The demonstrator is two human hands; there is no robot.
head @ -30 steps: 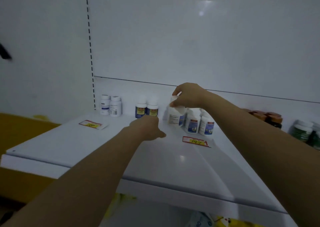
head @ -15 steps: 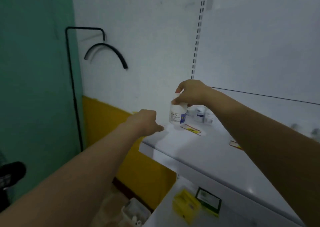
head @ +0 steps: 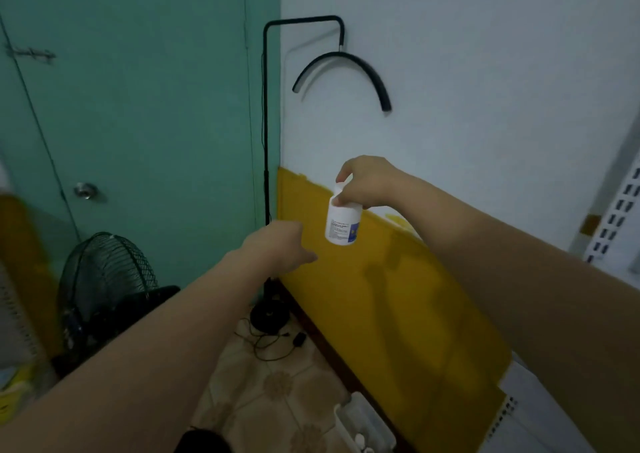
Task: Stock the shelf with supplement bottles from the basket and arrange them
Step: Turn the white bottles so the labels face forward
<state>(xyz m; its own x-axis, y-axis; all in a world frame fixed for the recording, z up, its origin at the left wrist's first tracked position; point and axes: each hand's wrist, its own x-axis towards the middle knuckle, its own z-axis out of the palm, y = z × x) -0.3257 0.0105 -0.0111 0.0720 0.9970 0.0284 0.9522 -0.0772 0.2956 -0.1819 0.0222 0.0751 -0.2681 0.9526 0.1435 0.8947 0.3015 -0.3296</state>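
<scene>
Both bare forearms reach in from the bottom edge. Low between them, a white basket [head: 345, 418] sits on the patterned floor tiles [head: 277, 387], close to the foot of the wall; small white things lie in it, too blurred to name.

Further out on the floor, a black pedestal fan [head: 104, 279] stands at the left. The round base of a floor lamp [head: 269, 317] rests near the corner, with loose cables [head: 266, 343] and a small black adapter [head: 299, 338] just beside it.

The left hand [head: 280, 244] is stretched forward with its back up and its fingers curled under; nothing shows in it. Just right of it and a little higher, the right hand [head: 369, 186] pinches the cap of a white supplement bottle [head: 343, 224] from above. The bottle hangs in the air, nearly upright, label facing the camera, apart from the left hand.

Behind them the wall [head: 485, 89] is white above and yellow below. The lamp's curved black head [head: 343, 71] hangs before it. At the left is a green door [head: 138, 106] with a metal knob [head: 85, 191]; at the far right, a slotted white shelf upright [head: 620, 210].
</scene>
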